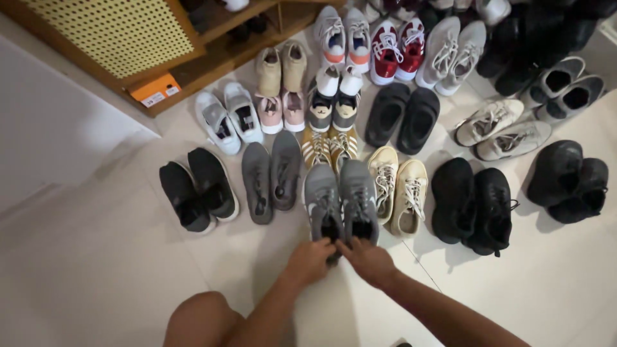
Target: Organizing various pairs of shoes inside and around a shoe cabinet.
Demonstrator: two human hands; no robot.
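On the tiled floor point(96, 257), nearest the knee point(199, 318), the left hand point(310, 260) and right hand point(369, 260) pinch the heels of the grey sneakers point(340, 202). Beside these lie cream sneakers point(398, 189) and black sneakers point(472, 205); beyond, a wooden rack point(218, 51).

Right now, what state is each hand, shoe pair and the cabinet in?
Left hand: fingers on the heel of the grey sneakers.
Right hand: touching the same pair's heel.
Grey sneakers: side by side, upright, laced.
Cream sneakers: paired, upright.
Black sneakers: paired, untouched.
Wooden cabinet: door shut.
Orange box: closed, tucked under the cabinet shelf.
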